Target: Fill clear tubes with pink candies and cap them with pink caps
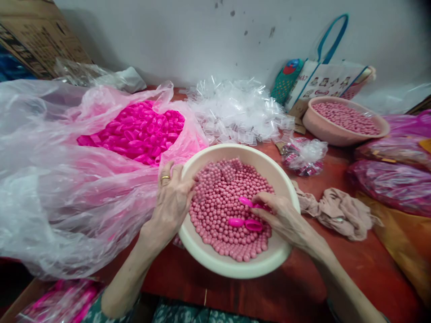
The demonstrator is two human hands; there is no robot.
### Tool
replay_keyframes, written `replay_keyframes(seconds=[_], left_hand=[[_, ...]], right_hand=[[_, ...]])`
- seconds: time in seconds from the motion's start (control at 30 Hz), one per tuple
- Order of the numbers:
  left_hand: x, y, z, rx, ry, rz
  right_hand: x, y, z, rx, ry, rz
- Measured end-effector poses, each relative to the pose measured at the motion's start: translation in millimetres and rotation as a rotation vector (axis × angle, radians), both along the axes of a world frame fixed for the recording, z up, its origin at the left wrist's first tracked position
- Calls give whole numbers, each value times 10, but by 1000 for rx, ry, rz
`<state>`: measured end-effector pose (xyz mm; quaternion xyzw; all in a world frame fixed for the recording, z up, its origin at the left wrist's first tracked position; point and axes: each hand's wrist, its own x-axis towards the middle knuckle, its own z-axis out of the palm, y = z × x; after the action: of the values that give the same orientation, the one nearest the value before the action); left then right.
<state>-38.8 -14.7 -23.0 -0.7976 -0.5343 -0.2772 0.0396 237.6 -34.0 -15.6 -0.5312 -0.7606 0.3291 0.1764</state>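
Note:
A cream basin (235,272) stands before me, part filled with round pink beads (222,215). At its left rim is my left hand (173,197), a ring on one finger, its fingertips closed on the edge of a small clear bag (210,175) that seems to hold beads. Over the right side of the beads, my right hand (278,211) pinches a bright pink plastic oval piece (245,202), partly hidden by the fingers. Just below it, another pink oval piece (236,222) lies on the beads, beside a hollow pink shell (253,225).
Left of the basin, a large translucent bag (111,188) gapes around many pink shells (141,132). Clear small bags (239,112) are heaped behind. At right are a second bead basin (332,134), a crumpled cloth (346,213), a bundled bag (305,154) and filled bags (390,184).

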Motion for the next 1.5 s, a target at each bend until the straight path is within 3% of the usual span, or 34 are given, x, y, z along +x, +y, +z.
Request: replay_keyframes(seconds=[0.2, 0.3, 0.43, 0.57, 0.9, 1.07, 1.2, 1.33, 1.5], left_hand=[[77, -124, 153, -25, -41, -33], [103, -252, 215, -40, -169, -100], [194, -340, 275, -321, -347, -189], [339, -360, 289, -594, -491, -306], [525, -402, 216, -798, -980, -277], [563, -344, 231, -822, -1328, -181], [569, -301, 233, -963, -1632, -113], [562, -300, 236, -1076, -1672, -22], [586, -327, 205, -972, -1533, -79]], right_hand=[[16, 32, 95, -139, 218, 11], [-7, 42, 75, -375, 510, -33], [-84, 4, 20, -709, 921, -191], [-145, -41, 14, -801, 1108, -230], [-364, -115, 72, -666, 1207, -442], [-602, -214, 115, -599, 1277, -400], [-708, -241, 128, -551, 1341, -385], [-680, -224, 110, -545, 1343, -450], [-610, -165, 129, -410, 1288, -580]])
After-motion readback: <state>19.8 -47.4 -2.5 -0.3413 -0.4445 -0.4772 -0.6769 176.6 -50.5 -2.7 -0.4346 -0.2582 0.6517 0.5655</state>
